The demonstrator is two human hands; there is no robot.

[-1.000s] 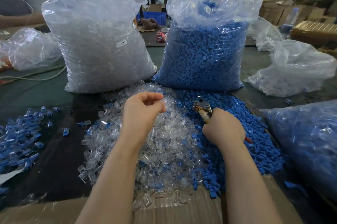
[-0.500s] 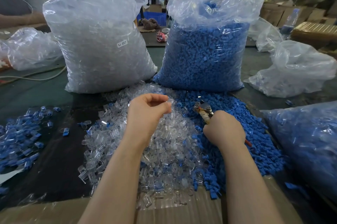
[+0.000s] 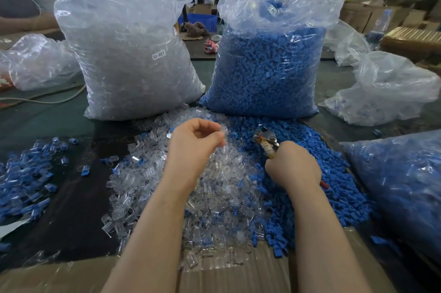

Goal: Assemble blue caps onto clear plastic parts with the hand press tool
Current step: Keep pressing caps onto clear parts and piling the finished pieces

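Clear plastic parts [image 3: 214, 187] lie in a loose heap at the centre of the bench, with a heap of blue caps [image 3: 317, 173] touching it on the right; the two mix along the seam. Left hand [image 3: 193, 147] raised over the clear heap, fingers curled, thumb and forefinger pinching one clear part [image 3: 223, 128] at the tips. Right hand [image 3: 293, 168] over the blue heap, fingers wrapped round the handles of the hand press tool [image 3: 266, 140]; the tool's metal head points up and away toward the far bags, its handle ends hidden in the fist except a red tip at the wrist. Cannot tell whether anything sits in the tool head.

Behind the heaps, two tall plastic bags stand side by side: bag of clear parts [image 3: 133, 54] at left with a white label reading SJ 017, bag of blue caps [image 3: 269, 65] at right. A scatter of assembled pieces [image 3: 26, 178], clear with blue, lies well apart at far left on the dark mat [image 3: 71, 209]. Cardboard sheet [image 3: 238, 276] at the near edge, under the heaps' front.
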